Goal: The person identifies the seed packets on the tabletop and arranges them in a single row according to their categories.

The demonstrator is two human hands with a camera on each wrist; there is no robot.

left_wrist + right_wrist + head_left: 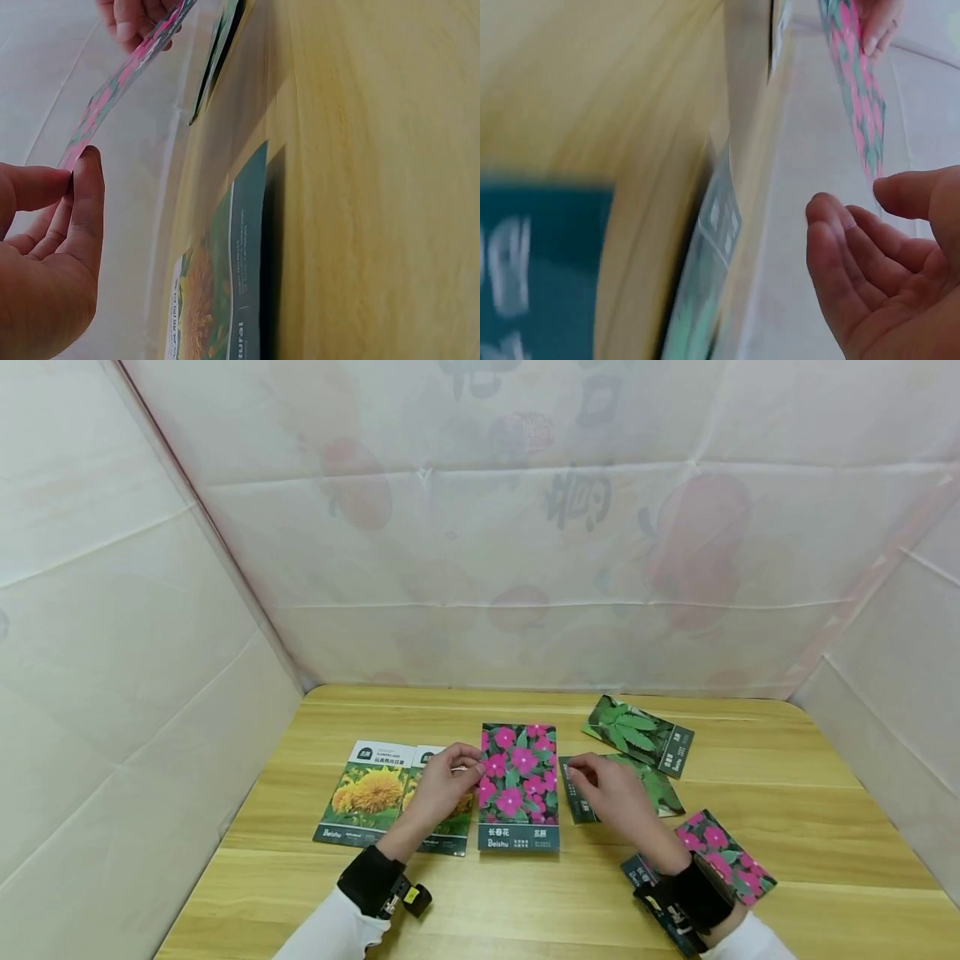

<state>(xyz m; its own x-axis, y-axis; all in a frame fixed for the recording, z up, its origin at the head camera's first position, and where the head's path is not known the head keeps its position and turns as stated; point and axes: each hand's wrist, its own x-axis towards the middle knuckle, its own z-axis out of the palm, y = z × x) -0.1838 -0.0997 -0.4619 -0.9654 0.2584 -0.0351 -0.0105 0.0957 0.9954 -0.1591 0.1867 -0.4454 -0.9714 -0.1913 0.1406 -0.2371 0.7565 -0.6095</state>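
Observation:
My left hand (441, 793) pinches a seed packet (519, 777) with pink flowers by its left edge, between thumb and fingers. The packet is held up above the table, its printed face showing in the head view. In the left wrist view the packet (112, 97) slants up from my fingertips. My right hand (617, 793) is by the packet's right side, over a green-leaf packet (663, 789). The right wrist view shows a gap between its thumb and fingers, the thumb tip right at the packet's edge (871, 161).
Two yellow sunflower packets (367, 797) lie side by side at left, the second partly behind my left hand. Another green-leaf packet (633, 731) lies at the back right. At the front right, a pink-flower packet (750, 877) is partly hidden by my right wrist. Cloth walls surround the wooden table (510, 910).

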